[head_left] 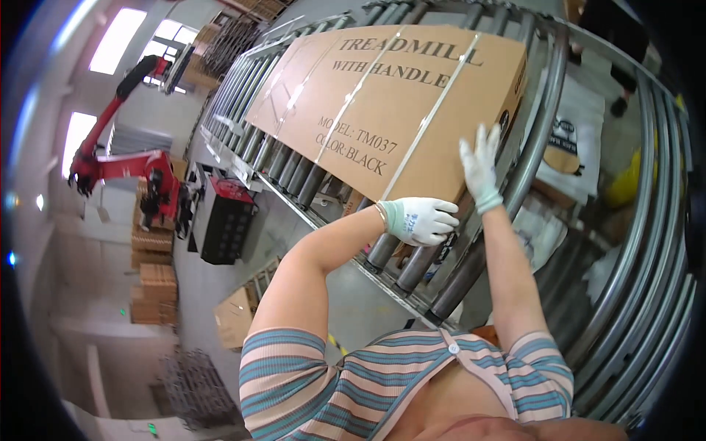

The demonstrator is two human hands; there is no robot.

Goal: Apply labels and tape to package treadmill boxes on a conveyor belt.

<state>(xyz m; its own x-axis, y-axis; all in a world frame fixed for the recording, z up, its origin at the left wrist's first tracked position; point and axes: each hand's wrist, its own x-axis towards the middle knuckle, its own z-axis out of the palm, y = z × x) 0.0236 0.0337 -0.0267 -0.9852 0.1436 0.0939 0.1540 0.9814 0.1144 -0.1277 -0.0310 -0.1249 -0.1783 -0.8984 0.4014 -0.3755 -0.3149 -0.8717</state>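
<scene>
A large, long brown cardboard box (pixel 368 95) with black print and several pale straps across it lies flat on a roller conveyor (pixel 298 184). At the box's near end is my left hand (pixel 423 220), in a white glove with a pale green cuff; its fingers stretch to the right along the near edge, holding nothing. My right hand (pixel 482 169), gloved the same way, rests against the near right corner with fingers spread and pointing away from me. Its palm side is hidden, so I cannot tell how firmly it presses.
Bare rollers (pixel 419 268) lie between the box and my body. A thick metal rail (pixel 544 140) runs along the right, with curved steel tubes (pixel 654 220) beyond it. At the left stand a red robot arm (pixel 132 162), a dark cabinet (pixel 226 220) and stacked cartons (pixel 156 287).
</scene>
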